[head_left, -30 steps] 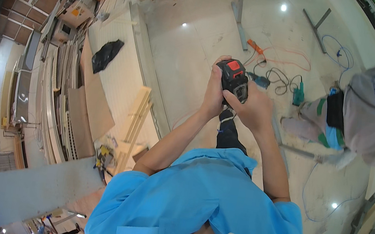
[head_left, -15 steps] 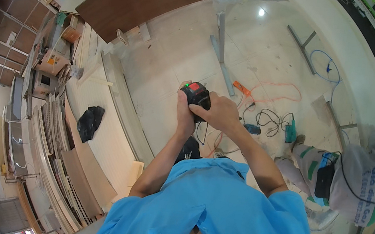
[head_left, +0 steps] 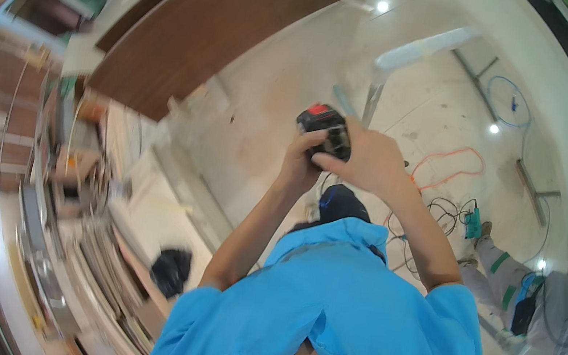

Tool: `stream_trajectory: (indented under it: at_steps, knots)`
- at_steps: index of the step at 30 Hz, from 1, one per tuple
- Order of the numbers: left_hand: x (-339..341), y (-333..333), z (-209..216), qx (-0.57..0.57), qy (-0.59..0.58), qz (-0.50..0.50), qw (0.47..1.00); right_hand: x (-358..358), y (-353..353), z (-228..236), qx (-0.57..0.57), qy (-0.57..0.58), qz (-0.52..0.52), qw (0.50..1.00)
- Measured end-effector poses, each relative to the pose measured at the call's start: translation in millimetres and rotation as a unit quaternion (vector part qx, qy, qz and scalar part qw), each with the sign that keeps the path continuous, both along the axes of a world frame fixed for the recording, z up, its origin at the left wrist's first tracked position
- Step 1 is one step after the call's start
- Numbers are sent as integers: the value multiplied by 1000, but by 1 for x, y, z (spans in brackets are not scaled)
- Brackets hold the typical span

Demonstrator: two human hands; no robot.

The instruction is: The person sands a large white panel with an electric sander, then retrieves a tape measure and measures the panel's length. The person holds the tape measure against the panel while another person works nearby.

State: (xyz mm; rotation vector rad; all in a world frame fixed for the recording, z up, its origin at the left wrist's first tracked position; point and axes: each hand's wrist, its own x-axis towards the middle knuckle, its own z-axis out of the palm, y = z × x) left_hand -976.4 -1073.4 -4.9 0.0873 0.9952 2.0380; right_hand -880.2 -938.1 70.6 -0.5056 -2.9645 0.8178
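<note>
A compact black device with a red patch on top (head_left: 325,129) is held up in front of my chest; motion blur and my fingers keep its exact kind from showing. My left hand (head_left: 300,159) wraps its near left side, thumb across the front. From the right, my right hand (head_left: 373,160) grips the same device, fingers hidden behind it and thumb under its lower edge. Both forearms reach up from blue sleeves.
A long brown panel (head_left: 232,30) stands at far left. Stacked boards and a black plastic bag (head_left: 171,272) lie on the left. On the right are an orange cord (head_left: 446,171), a teal power tool (head_left: 473,223), metal frame pieces (head_left: 533,191) and another person in grey trousers (head_left: 504,275).
My view has swung and tilted, shifting the surroundings. Both hands and the device sit slightly higher and further right in view. The device is turned, and its green light no longer shows.
</note>
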Motion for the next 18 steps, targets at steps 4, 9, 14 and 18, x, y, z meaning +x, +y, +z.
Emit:
stream_trajectory:
  at_steps: [4,9,14,18]
  knots:
    - [-103,35,11,128,6,-67,989,-52,57,15,-62,217,-56,973]
    - [-238,87,28,158,9,-201,967,-135,149,3,-292,567,-37,770]
    - [-311,165,57,144,-25,-326,934,-247,199,-8,-305,697,-31,648]
    - [-349,225,66,124,-121,-375,911,-309,222,-3,-342,694,-87,627]
